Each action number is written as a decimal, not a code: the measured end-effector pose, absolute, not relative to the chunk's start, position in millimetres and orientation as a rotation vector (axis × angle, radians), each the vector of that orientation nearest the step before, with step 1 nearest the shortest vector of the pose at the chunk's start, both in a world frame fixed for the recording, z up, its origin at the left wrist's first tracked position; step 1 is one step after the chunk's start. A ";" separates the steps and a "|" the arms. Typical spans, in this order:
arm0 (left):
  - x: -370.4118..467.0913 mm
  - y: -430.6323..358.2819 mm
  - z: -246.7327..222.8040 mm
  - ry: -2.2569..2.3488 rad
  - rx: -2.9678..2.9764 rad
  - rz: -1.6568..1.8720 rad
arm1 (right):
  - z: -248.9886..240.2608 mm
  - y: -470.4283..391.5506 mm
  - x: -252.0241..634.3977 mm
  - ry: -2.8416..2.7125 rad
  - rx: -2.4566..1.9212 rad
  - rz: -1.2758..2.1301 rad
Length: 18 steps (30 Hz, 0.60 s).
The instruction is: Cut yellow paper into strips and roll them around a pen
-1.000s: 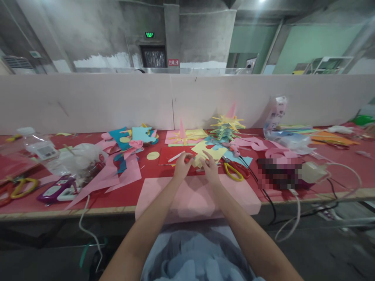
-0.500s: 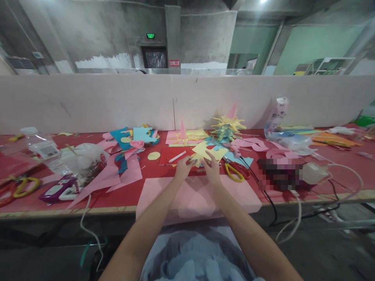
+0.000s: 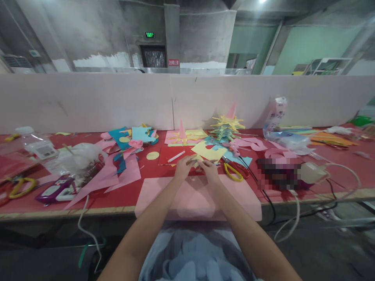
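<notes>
My left hand and my right hand meet above the pink sheet, fingers pinched on a small piece of yellow paper. The fingers cover much of it, so its shape is unclear. Right behind them lies a larger yellow sheet with a curved cut-out. A white pen-like stick rests on red paper beyond my left hand. Farther back, a pink paper cone stands among yellow strips. To its right rises a layered paper tree with a pink tip.
Yellow-handled scissors and a pink glue gun with a black cord lie at right. Paper scraps, a plastic bottle and a purple power strip are at left. A white partition runs behind.
My right hand has come down and nearer to my left, its fingers now on the small yellow paper rather than raised before the larger yellow sheet. The view has shifted slightly.
</notes>
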<state>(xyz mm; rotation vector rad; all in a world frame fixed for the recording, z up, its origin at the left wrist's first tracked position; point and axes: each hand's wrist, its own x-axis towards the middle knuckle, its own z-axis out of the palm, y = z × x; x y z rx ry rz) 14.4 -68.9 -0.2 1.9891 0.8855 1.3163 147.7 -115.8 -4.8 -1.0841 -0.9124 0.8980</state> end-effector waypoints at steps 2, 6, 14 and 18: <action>13.6 -71.1 1.6 0.889 2.097 1.326 | -2.8 -117.3 148.7 -0.924 -1.119 0.879; 11.6 -77.5 6.2 1.007 2.316 1.348 | 1.7 -119.8 149.5 -0.873 -1.145 0.858; 15.0 -81.4 6.7 1.106 2.588 1.225 | 4.7 -121.1 147.0 -0.744 -1.081 0.950; 18.6 -81.3 3.5 1.065 2.670 1.258 | 2.7 -120.5 147.3 -0.727 -1.052 0.999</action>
